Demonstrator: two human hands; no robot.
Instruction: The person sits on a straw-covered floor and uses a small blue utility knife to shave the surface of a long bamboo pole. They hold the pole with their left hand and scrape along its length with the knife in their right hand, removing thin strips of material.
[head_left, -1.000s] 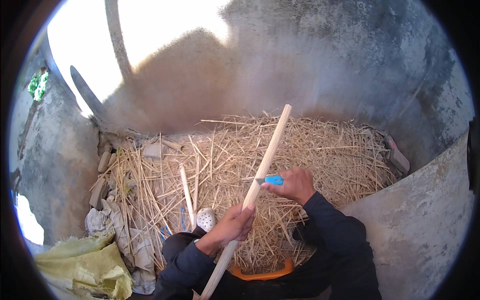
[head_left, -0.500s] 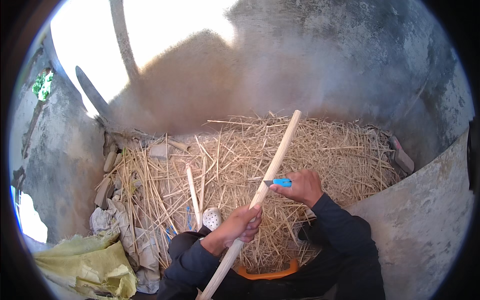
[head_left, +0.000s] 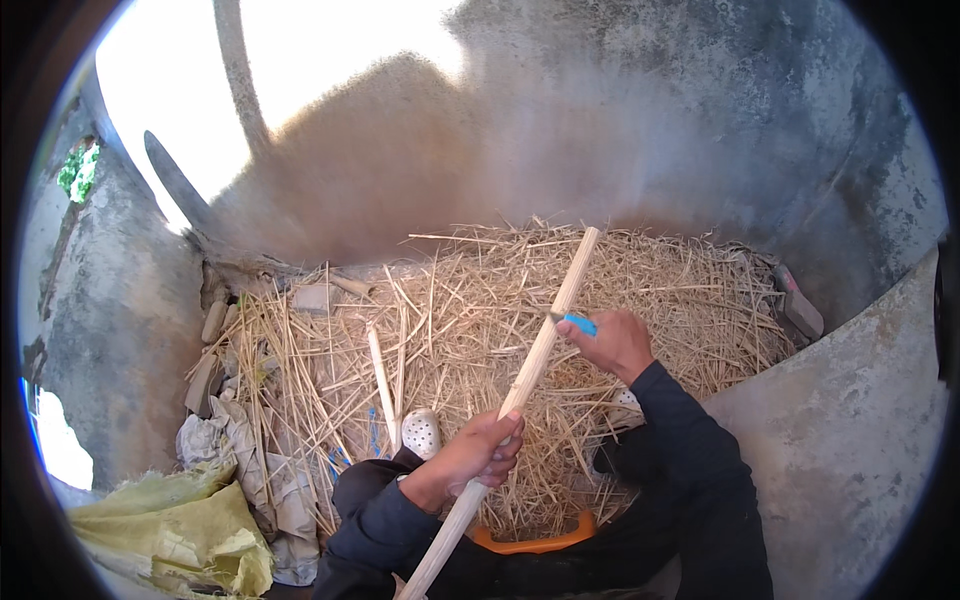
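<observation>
Fingers of the left hand point(head_left: 478, 455) are clenched around the lower part of a long pale wooden pole point(head_left: 535, 358), while the right hand point(head_left: 615, 343) is closed on a blue-handled knife point(head_left: 574, 322) pressed against the pole's middle. The pole is held slanted over the straw pile point(head_left: 480, 330), its long axis running from the lower left near the lap up to the right, with the far end pointing toward the concrete wall point(head_left: 700, 130).

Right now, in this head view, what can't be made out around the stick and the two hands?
- Stick: lower end cut off by the bottom edge.
- Blue-handled knife: the right hand covers most of the handle; the blade is too small to judge.
- Orange object: mostly hidden by the dark sleeves.
- Left hand: its grip hides the stick there.
</observation>
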